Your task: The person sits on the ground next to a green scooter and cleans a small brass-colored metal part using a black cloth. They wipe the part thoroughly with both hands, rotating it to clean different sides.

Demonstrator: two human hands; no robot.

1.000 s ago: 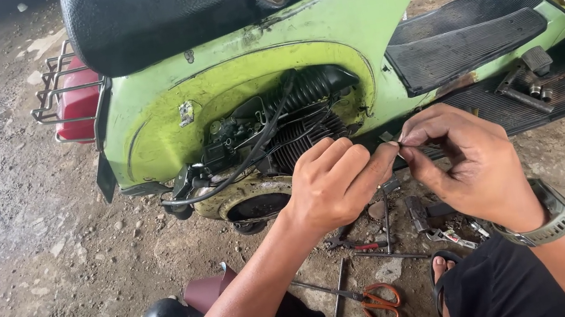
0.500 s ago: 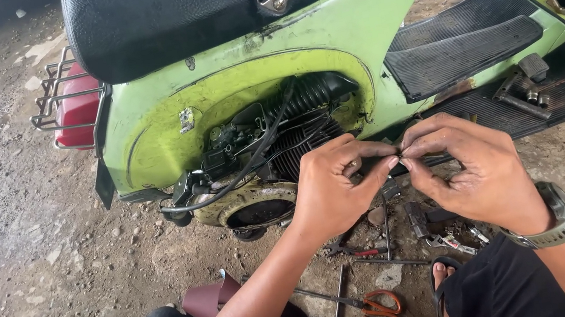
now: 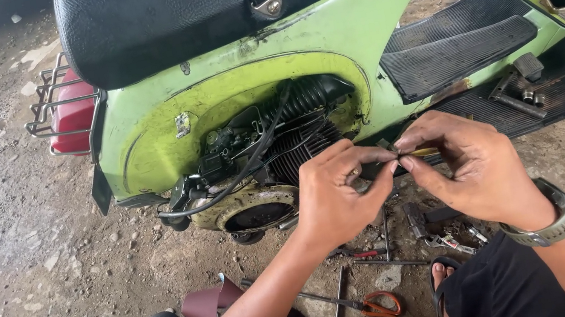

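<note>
Bare dirt ground (image 3: 22, 248) surrounds a green scooter (image 3: 383, 27) whose side panel is off, leaving the engine (image 3: 273, 145) exposed. Before it, our left hand (image 3: 339, 199) and right hand (image 3: 472, 169) meet, fingertips pinched narrowly on a small thin part (image 3: 415, 154) held between them, clear of the engine. Scissors (image 3: 373, 309) and loose tools (image 3: 449, 238) lie below, so we judge the work as midway.
</note>
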